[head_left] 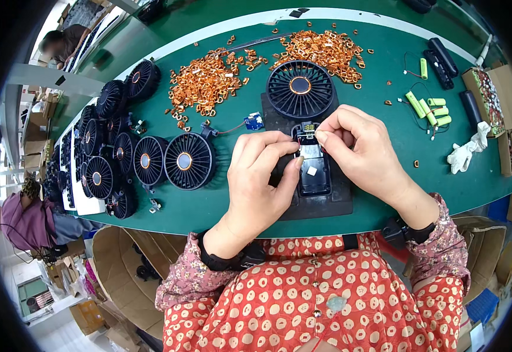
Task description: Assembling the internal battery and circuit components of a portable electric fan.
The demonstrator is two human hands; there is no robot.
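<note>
A black handheld fan lies in front of me, its round slatted head (300,85) away from me and its opened handle (315,176) toward me. Inside the handle's upper end sits a small circuit board with a digit display (308,127). My left hand (262,176) grips the handle's left side, thumb and fingers curled at its edge. At the board's right edge my right hand (364,149) is closed in a pinch; whatever lies between its fingertips is hidden. Under the fan is a dark mat (341,199).
Two heaps of small orange rings (206,82) lie at the back. Several fans (189,161) crowd the left, one wired to a blue circuit board (254,121). At right are green battery cells (424,108), black handle shells (440,61), a crumpled white glove (468,148) and a cardboard box (505,88).
</note>
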